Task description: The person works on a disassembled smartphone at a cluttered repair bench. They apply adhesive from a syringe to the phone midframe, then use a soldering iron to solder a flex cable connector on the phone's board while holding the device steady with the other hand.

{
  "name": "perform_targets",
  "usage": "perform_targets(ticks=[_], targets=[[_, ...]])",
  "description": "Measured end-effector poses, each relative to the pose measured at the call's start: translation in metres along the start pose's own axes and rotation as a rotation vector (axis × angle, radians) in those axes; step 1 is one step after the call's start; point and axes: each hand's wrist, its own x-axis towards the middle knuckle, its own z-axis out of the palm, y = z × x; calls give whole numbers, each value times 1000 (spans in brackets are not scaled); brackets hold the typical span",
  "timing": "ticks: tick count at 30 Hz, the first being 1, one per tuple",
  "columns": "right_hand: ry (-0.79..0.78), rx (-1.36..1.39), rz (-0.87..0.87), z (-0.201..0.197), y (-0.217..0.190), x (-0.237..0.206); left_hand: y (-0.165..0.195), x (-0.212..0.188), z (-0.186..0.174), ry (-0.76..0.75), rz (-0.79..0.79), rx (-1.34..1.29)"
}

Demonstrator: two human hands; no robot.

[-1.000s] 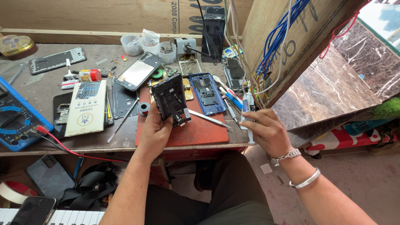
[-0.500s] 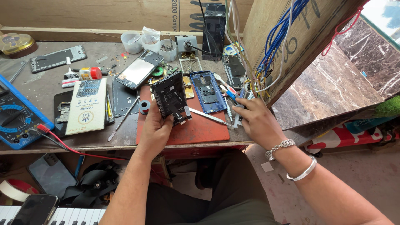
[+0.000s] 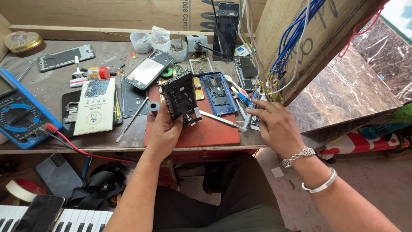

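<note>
The left hand has its grip closed on an opened black phone chassis, raised and tilted above the red work mat on the tabletop. The right hand rests at the mat's right edge, fingers bent down among the small tools beside the blue wire bundle; whether its grip holds anything cannot be told. A blue phone frame lies just right of the chassis, with metal tweezers below it. A blue multimeter sits at far left, beside a white phone battery.
</note>
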Motion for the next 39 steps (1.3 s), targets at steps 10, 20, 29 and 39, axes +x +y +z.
perform_targets(ticks=[10,20,29,39], targets=[[58,276,11,-3,-32,-14,13,2,2,36,36,-18],[32,591,42,4,-58,-8,19,5,-9,67,5,30],[-149,846,279,22,-50,45,11,11,-13,48,47,5],[-69,1244,245,94,-70,78,31,7,-11,83,41,114]])
